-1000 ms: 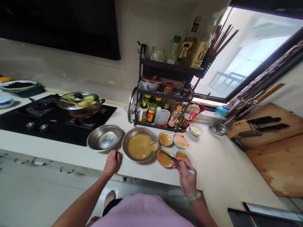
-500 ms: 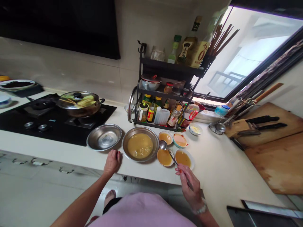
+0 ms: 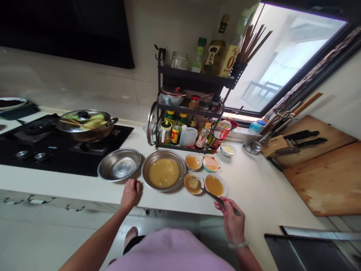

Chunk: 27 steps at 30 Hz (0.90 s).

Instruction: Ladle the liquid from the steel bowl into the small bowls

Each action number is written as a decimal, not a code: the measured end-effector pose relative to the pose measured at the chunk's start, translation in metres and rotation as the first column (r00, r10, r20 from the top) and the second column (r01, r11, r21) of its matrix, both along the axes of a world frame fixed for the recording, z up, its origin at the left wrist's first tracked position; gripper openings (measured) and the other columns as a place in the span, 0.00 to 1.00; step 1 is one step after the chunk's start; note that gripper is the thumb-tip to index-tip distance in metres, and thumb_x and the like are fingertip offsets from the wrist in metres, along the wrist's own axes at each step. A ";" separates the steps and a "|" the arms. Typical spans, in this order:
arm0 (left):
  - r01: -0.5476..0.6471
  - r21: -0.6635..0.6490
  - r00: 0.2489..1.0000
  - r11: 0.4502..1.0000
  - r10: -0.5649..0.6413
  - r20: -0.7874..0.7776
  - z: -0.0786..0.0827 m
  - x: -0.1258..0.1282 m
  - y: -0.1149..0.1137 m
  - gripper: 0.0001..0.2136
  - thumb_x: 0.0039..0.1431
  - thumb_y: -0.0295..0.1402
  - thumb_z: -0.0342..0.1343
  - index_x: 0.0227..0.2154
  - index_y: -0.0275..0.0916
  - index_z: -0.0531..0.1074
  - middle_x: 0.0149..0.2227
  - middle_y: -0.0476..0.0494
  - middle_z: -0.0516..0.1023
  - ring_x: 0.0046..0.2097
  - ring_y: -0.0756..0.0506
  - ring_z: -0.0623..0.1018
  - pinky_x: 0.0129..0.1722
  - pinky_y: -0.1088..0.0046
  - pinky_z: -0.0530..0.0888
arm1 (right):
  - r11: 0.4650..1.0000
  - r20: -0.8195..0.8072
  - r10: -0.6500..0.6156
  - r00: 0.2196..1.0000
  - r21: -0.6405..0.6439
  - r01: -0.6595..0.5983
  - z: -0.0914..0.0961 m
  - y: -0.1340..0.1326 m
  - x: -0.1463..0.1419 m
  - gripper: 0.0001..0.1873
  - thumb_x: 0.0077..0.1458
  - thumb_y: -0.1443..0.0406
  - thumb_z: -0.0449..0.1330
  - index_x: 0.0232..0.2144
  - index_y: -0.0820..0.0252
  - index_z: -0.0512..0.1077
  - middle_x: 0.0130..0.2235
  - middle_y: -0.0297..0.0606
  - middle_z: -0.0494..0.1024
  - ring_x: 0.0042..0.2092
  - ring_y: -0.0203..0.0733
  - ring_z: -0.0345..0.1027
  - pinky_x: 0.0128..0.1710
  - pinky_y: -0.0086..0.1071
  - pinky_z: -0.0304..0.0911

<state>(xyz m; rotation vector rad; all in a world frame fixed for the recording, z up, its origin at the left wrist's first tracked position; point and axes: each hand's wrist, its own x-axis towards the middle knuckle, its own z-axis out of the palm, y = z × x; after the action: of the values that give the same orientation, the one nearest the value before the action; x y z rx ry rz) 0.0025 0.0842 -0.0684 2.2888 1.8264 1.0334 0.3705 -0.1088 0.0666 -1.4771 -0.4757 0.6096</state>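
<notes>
My right hand grips a metal ladle by its handle. The ladle's bowl is in the front-left small bowl of brown liquid, with pale liquid in it. Beside that stand another bowl of brown liquid, a bowl of tan liquid and a teal-rimmed bowl with pinkish contents. Left of them sits a large metal basin of cloudy yellowish liquid. My left hand rests at the counter's front edge, fingers curled in with nothing visible in them, in front of a second, bare metal basin.
A lidded pan stands on the black gas hob at left. Behind the bowls is a black rack of bottles and jars. A small white bowl, a knife block and wooden cutting boards are on the right.
The ladle's bowl has gone down from the bowl's back rim into the brown liquid. My right hand has moved slightly right. My left hand stays at the counter edge.
</notes>
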 end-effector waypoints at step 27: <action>-0.022 -0.039 0.999 0.999 0.024 0.046 0.009 0.004 -0.004 0.08 0.63 0.35 0.42 0.29 0.44 0.62 0.31 0.43 0.68 0.36 0.41 0.70 0.40 0.61 0.69 | 0.842 0.759 0.274 0.591 0.108 -0.529 0.022 0.050 -0.045 0.11 0.60 0.66 0.55 0.41 0.57 0.77 0.41 0.44 0.81 0.42 0.46 0.77 0.40 0.39 0.75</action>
<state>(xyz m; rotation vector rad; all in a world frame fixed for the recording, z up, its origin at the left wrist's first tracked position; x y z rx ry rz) 0.0062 0.0805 -0.0598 2.2085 1.8422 1.0359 0.3254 -0.0586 0.0883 -1.2351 -1.5179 0.2380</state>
